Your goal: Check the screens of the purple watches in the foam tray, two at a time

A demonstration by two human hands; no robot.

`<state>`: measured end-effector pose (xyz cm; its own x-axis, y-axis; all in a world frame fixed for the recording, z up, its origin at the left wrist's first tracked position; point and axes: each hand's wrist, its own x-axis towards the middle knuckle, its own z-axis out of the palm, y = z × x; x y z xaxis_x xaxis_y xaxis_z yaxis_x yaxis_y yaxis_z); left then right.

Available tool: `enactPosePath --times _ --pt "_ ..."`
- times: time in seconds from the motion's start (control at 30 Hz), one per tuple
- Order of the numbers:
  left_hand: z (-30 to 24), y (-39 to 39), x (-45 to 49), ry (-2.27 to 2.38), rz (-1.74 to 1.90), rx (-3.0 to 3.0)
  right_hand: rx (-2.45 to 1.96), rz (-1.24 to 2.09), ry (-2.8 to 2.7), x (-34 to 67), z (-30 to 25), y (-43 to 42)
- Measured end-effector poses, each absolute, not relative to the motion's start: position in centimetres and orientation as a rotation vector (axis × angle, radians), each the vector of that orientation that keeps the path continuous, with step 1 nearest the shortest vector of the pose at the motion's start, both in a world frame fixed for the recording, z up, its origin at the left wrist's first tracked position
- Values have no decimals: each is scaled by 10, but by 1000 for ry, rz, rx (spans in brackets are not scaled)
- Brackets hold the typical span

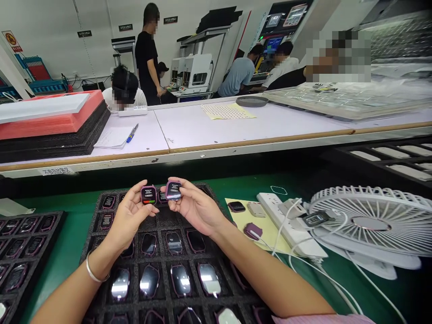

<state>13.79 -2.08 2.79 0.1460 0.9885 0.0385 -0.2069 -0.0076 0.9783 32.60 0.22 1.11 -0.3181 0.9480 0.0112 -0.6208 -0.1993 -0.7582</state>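
My left hand (133,211) is closed on a purple-framed smartwatch body (148,195), whose lit screen shows white text and a green and red strip at the bottom. Between the fingers of my right hand (194,204) is a second purple smartwatch body (173,190), also with text on its screen. The two watches are held side by side, a small gap apart. Beneath both hands lies a black foam tray (133,270) with several watch bodies in its compartments. Some screens there show text; others are dark and reflective.
A second foam tray (62,220) with watches is at left. On the right are a white power strip (286,225) with cables, a white fan (371,225) and a yellow sheet (236,216) with small devices. A shelf edge (202,153) runs across ahead. People work beyond it.
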Motion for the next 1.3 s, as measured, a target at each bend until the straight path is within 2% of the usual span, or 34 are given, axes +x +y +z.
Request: enactPosePath --times 0.6,1.3 --pt "33 -24 134 814 1250 1075 -514 1677 -1040 321 12 -6" --pt "30 -26 137 909 1265 1274 -536 1520 -1280 323 5 -8"
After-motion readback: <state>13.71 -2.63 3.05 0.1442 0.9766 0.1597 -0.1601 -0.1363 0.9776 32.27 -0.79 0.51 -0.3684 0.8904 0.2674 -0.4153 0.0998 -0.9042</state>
